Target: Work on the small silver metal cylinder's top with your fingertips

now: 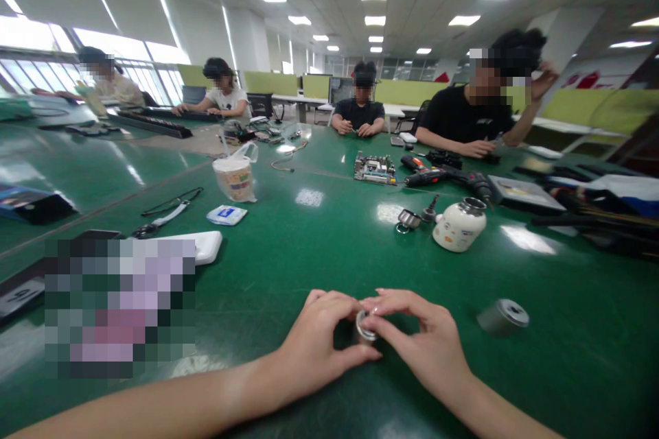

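Okay, two hands meet over the green bench [288, 254], toward its near edge, and right between them sits a small metal cylinder [366, 335]. Left hand [322, 336] first: its grip is curled round the side of the cylinder, thumb in front, fingers behind. Right hand [430, 339], and that grip is pinching the cylinder's top, thumb and index finger together at the rim. Over toward the right edge, well apart from the hands, there's a second metal cylinder [507, 317]. Beyond it, a cream jar [460, 228] with a face drawn on it, mouth uncovered, a ringed metal piece [408, 221] near its side. Further on, a power drill [430, 177] lies beside a circuit board [375, 169]. Left of centre, a bagged cup [234, 178] stands upright behind a blue-and-white packet [226, 215]. At the far edge, a person in a dark shirt [359, 112] has both hands on the bench.
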Motion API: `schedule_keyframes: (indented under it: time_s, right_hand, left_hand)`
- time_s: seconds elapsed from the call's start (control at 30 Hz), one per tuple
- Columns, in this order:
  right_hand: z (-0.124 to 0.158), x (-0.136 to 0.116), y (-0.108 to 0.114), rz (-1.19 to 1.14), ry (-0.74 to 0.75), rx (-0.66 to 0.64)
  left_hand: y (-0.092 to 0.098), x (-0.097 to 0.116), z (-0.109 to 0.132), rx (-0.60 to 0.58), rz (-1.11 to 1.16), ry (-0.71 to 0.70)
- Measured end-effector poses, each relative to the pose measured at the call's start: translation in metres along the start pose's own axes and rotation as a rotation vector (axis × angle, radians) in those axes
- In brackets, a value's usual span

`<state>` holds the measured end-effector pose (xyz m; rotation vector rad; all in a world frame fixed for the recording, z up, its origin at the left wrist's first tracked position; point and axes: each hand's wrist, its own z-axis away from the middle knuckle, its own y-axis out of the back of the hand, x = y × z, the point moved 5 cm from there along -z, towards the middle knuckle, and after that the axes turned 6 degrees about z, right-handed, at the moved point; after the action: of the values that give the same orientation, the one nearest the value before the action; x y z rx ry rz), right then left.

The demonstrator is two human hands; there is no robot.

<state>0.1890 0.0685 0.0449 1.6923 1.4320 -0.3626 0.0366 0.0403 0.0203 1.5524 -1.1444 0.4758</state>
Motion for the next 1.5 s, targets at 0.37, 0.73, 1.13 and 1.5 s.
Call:
schedule_keyframes:
  time_s: [0.37, 0.73, 1.13, 1.5]
  right_hand:
    - [0.004, -0.005, -0.002, 0.001, 0.043, -0.066]
    - [0.008, -0.001, 0.003, 0.058, 0.189, -0.033]
    - [0.010, 0.001, -0.002, 0.023, 0.111, -0.122]
    - [0.010, 0.001, 0.006, 0.179, 0.086, -0.275]
  left_hand:
    - [-0.003, -0.004, 0.001, 0.016, 0.000, -0.036]
    - [-0.002, -0.003, 0.001, 0.004, -0.010, -0.030]
    - [-0.002, -0.004, 0.001, 0.001, -0.012, -0.016]
    - [-0.001, 0.001, -0.001, 0.003, -0.017, -0.018]
